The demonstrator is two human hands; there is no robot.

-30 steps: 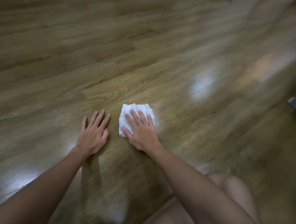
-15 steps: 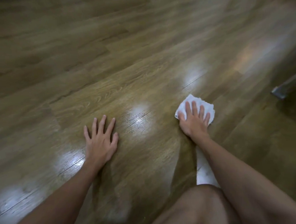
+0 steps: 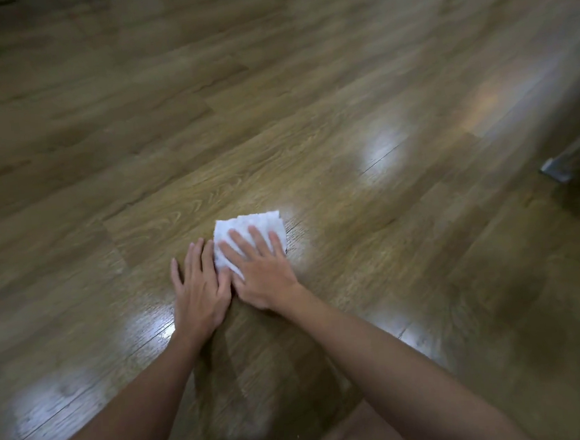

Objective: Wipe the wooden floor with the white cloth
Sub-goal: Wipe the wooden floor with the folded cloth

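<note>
- Head view: my right hand point(image 3: 263, 273) lies flat, fingers spread wide, pressing the cloth point(image 3: 248, 238) onto the floor point(image 3: 343, 113); it grips nothing, it only pins the cloth under palm and fingers.
- The cloth sits near the middle of the view, its far edge poking out past my fingertips toward 12 o'clock.
- What changed: half a second ago that hand and cloth were well off toward 3 o'clock; now they have swept back toward 9 o'clock and ended just beside my left hand point(image 3: 199, 288), the two hands touching at the thumbs.
- My left hand has stayed planted on the boards, open and flat, empty, propping me up.
- I judge this as the inner end of a side-to-side stroke, so the strip between the two ends has been covered again.
- Bright glare patches lie at 2 o'clock and 8 o'clock of the cloth; whether they mark wetness I cannot tell.
- A metal furniture foot point(image 3: 559, 166) stands at 3 o'clock, well apart from the cloth.
- Next, I reckon, the stroke goes back out or shifts onto fresh boards.
</note>
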